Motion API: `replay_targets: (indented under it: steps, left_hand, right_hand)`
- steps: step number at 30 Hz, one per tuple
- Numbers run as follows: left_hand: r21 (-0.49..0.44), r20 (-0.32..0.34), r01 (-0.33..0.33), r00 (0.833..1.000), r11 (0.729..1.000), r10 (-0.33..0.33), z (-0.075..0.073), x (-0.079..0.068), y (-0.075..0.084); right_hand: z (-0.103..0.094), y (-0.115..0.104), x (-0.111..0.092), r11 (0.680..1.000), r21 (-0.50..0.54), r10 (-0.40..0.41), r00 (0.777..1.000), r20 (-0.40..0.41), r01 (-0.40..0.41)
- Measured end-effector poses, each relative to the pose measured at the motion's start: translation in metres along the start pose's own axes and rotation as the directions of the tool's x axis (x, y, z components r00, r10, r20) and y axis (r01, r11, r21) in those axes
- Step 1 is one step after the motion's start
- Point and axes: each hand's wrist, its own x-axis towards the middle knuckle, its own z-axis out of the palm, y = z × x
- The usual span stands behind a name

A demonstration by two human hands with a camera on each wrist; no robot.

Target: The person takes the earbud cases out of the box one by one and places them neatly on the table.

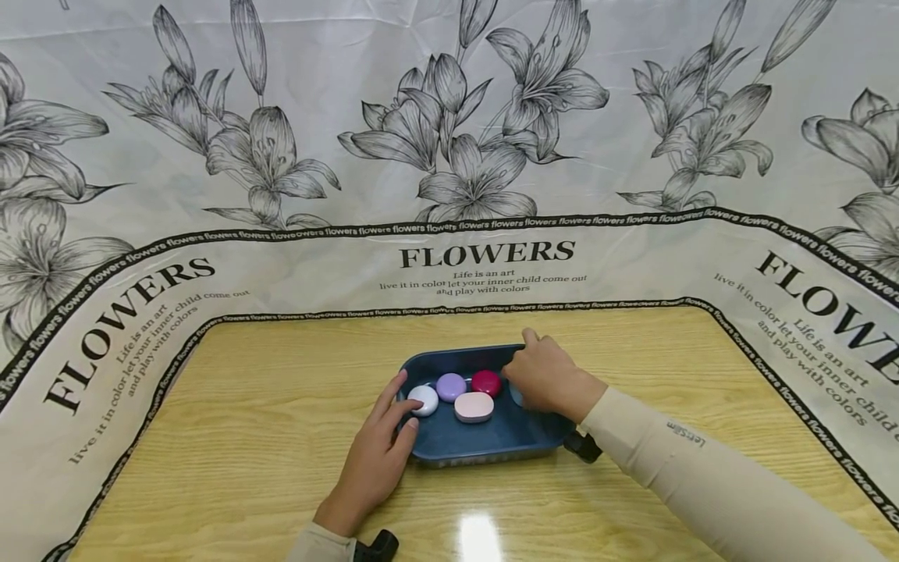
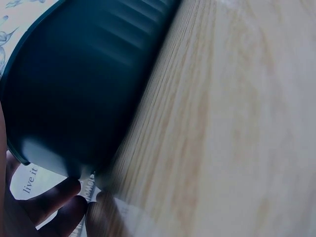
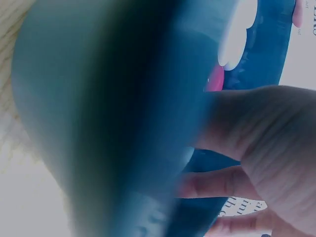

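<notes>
A blue tray (image 1: pixel 456 443), apparently plastic, sits on the table (image 1: pixel 246 414) between the two hands. It is a deep rounded rectangle with a smooth floor and a thin lip, and its outer wall is ribbed in places. Its long axis runs from the left hand (image 1: pixel 377 451) to the right hand (image 1: pixel 549 378), the right-hand end angled slightly farther from the person.

The left hand lies at its own end of the tray with the fingers spread: one reaches over the rim and touches a glossy, round white case (image 1: pixel 426 396), while others stay outside the end wall. Just inward from that hand comes a round lavender case (image 1: pixel 451 387), then a round, shiny crimson case (image 1: pixel 486 382), nearer the right hand. In front of these two, roughly midway between the hands, is a pale pink case (image 1: pixel 474 407), a smooth oval whose long axis follows the tray's.

The right hand bends down into the other end, over a light-blue case (image 1: pixel 516 396) mostly covered by it. Its fingertips are hidden, so whether they pinch that case cannot be told. The table under both hands has yellowish wood grain and a sheen.
</notes>
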Motion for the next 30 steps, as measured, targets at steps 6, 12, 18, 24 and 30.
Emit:
replay_targets:
  steps: [6,12,18,24,30]
  left_hand:
    - [0.001,-0.005,-0.002,1.0,1.0,0.002,0.0,0.0,-0.001]
    - [0.0,0.001,-0.005,1.0,1.0,0.005,0.0,-0.001,-0.003]
    - [-0.001,0.0,-0.015,1.0,1.0,0.015,0.001,0.0,-0.003]
    - [0.0,0.013,0.004,1.0,1.0,-0.004,0.001,0.0,-0.002]
    - [-0.002,0.003,0.008,1.0,1.0,-0.008,0.0,-0.001,-0.001]
  right_hand:
    - [0.0,0.0,0.001,1.0,0.003,-0.021,1.0,0.016,0.02]
    - [0.001,0.0,0.001,1.0,0.014,-0.026,0.999,0.04,0.026]
    - [0.001,0.002,0.0,0.999,0.023,-0.034,0.999,0.026,0.034]
    - [0.002,0.006,-0.002,0.996,0.046,-0.074,0.997,0.024,0.073]
    - [0.001,0.012,-0.005,0.983,0.162,-0.085,0.996,-0.018,0.087]
